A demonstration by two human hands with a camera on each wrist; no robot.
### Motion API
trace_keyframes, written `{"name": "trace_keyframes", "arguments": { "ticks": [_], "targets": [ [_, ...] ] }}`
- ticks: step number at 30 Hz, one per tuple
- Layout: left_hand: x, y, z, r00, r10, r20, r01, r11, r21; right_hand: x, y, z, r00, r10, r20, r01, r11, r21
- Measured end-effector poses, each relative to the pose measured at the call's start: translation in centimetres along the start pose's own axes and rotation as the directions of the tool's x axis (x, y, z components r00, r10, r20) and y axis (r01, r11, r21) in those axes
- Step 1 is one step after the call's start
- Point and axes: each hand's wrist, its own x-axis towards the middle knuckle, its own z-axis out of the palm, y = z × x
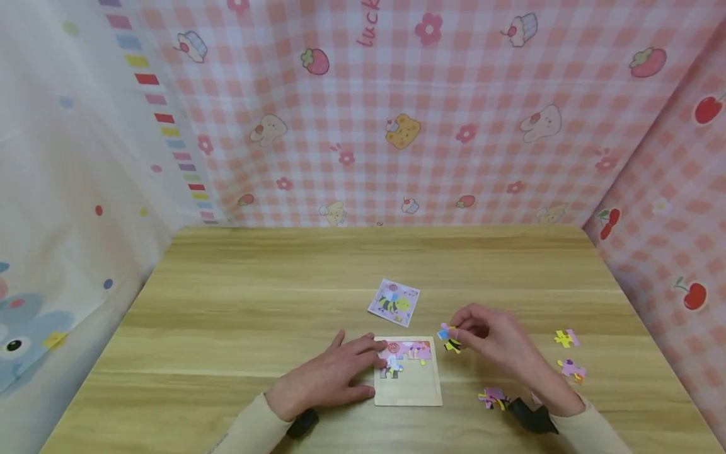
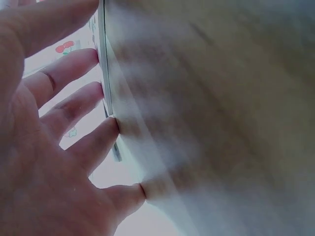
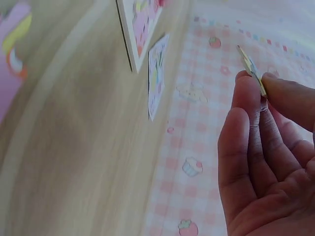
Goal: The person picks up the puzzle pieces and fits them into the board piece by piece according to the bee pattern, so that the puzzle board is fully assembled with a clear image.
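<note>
A square wooden puzzle tray (image 1: 408, 394) lies on the table, with pink, red and blue pieces fitted along its top and upper left. My left hand (image 1: 331, 375) rests at its left edge, fingers spread, two fingertips over the rim. Between thumb and fingers my right hand (image 1: 499, 340) pinches a jigsaw piece (image 1: 452, 343) with yellow, black and blue on it, raised just right of the tray. In the right wrist view that piece (image 3: 252, 71) shows nearly edge-on. Behind the tray lies a picture card (image 1: 394, 302) of a bee.
Loose jigsaw pieces lie to the right: a yellow-and-pink piece (image 1: 566, 338), a pink one (image 1: 571, 371) and a pink-and-black one (image 1: 492, 398) near the right wrist. A checked curtain (image 1: 363, 157) hangs behind the wooden table (image 1: 255, 284).
</note>
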Motion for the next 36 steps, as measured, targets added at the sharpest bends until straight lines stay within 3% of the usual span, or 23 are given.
{"name": "trace_keyframes", "arguments": {
  "ticks": [12,22,29,36],
  "targets": [
    [0.5,0.4,0.0,0.999,-0.035,0.025,0.034,0.998,0.058,0.0,-0.4,2.1,0.995,0.026,0.096,-0.038,0.992,0.119],
    [0.6,0.1,0.1,0.998,-0.053,0.039,0.051,0.998,0.028,0.2,-1.0,3.5,0.994,0.039,0.099,-0.037,0.999,-0.027],
    [0.6,0.2,0.0,0.997,-0.066,0.044,0.065,0.998,0.016,0.5,-1.5,3.8,0.988,0.055,0.142,-0.051,0.998,-0.031],
    [0.4,0.3,0.1,0.999,-0.038,0.019,0.038,0.999,0.025,0.6,-1.4,4.4,0.978,0.104,0.181,-0.093,0.993,-0.068]
  ]
}}
